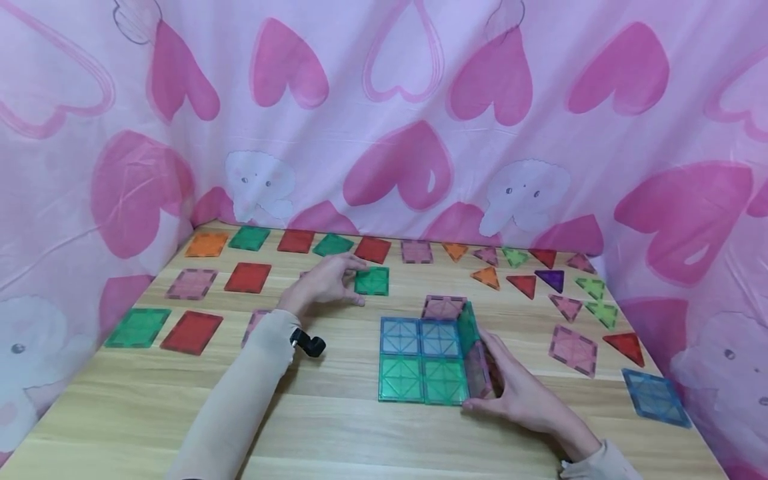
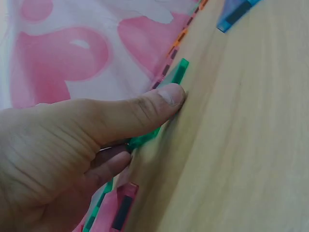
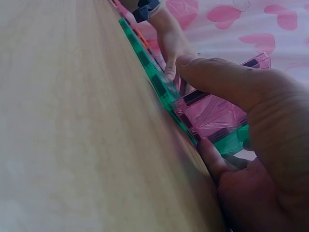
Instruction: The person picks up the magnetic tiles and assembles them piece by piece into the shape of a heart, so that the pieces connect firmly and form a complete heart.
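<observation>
My left hand point(image 1: 327, 280) pinches a green square magnetic tile point(image 1: 373, 281) near the back of the table; in the left wrist view the thumb crosses this green tile point(image 2: 181, 72). Nearer the front lies a flat base of two blue tiles point(image 1: 400, 335) and two green tiles point(image 1: 401, 379). Along its right side stand a green tile point(image 1: 467, 323) and a pink tile point(image 1: 477, 371); another pink tile point(image 1: 444, 307) is at its back edge. My right hand point(image 1: 522, 393) holds the upright pink tile, thumb at its near edge, as the pink tile point(image 3: 215, 116) in the right wrist view shows.
Loose square tiles, such as a red one point(image 1: 192, 333) and an orange one point(image 1: 207, 245), lie at left and back. Several small triangles, one purple point(image 1: 551, 280), lie back right. A pink square point(image 1: 573, 350) and blue square point(image 1: 657, 397) lie at right. A pink curtain point(image 1: 396, 153) surrounds the table.
</observation>
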Demonstrator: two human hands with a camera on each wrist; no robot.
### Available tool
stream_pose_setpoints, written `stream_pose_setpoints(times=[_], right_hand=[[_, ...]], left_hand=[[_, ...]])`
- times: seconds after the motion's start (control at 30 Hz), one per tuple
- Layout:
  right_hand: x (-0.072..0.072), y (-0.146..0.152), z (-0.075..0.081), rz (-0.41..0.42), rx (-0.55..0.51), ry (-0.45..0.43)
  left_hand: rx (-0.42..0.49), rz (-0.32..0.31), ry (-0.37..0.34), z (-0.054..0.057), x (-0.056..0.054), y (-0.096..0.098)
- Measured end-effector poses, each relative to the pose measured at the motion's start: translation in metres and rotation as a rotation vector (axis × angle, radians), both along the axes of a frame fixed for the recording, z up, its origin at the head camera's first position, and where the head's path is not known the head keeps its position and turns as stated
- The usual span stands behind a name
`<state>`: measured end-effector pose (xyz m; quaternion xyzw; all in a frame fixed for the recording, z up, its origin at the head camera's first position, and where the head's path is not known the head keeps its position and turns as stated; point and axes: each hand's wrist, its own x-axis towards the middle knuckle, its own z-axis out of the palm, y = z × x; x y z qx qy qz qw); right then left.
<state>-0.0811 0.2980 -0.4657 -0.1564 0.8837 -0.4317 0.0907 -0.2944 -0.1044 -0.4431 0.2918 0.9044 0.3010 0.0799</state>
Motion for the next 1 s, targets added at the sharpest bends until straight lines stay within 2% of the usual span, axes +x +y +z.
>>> stream_pose_setpoints(times=[0.1,0.23,0.47,0.67,0.8,1.0], right_hand=[[0.0,0.0,0.0,0.001,0.001,-0.001],[-0.001,0.001,0.0,0.016,-0.027,-0.001],[-0.001,0.001,0.0,0.038,-0.072,-0.004],[0.0,0.001,0.0,0.023,-0.048,-0.004],[0.0,0.001,0.0,0.019,-0.039,-0.004],[0.001,0.001,0.0,0.016,-0.034,-0.009]], left_hand=[[0.006,0.0,-0.017,-0.001,0.001,0.0],[0.021,-0.016,-0.005,-0.001,0.003,0.002],[0.135,-0.09,0.141,-0.009,0.002,0.008],[0.15,-0.059,0.233,-0.015,0.002,0.015],[0.158,-0.072,0.227,-0.016,0.004,0.021],[0.229,-0.161,0.141,-0.015,0.016,0.031]])
